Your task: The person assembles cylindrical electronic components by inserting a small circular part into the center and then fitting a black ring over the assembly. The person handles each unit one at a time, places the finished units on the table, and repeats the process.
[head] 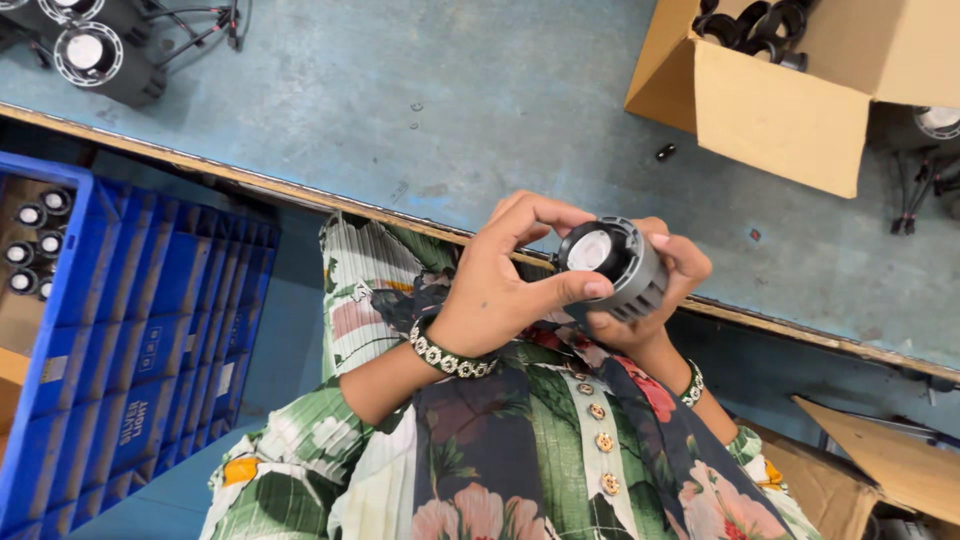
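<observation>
**Both hands clasp a grey lamp housing over the bench edge**

Head view: the left hand (495, 290) and the right hand (665, 275) hold one small round lamp housing (615, 268) between them, just above the near edge of the blue-grey workbench (480, 110). The housing is grey and ribbed along its side, with a black rim and a pale lens turned up toward the camera. The left hand's fingers are curled around it: the thumb lies along the lower front edge of the rim and the forefinger arches over the top. The right hand cups the housing from behind and below, its fingers closed against the ribbed side, one fingertip showing at the upper right of the rim. Each wrist wears a beaded band, over a floral garment.

On the bench, well apart from the hands, an open cardboard box (790, 110) stands at the upper right with black ring-shaped parts (755, 25) inside. A small dark piece (665, 152) lies loose on the surface near the box. At the far left corner sit finished lamps (95, 55) with black wires. Left of the person, a blue plastic crate (150, 330) stands below bench level, and beside it a row of small lamp units (30, 250).
</observation>
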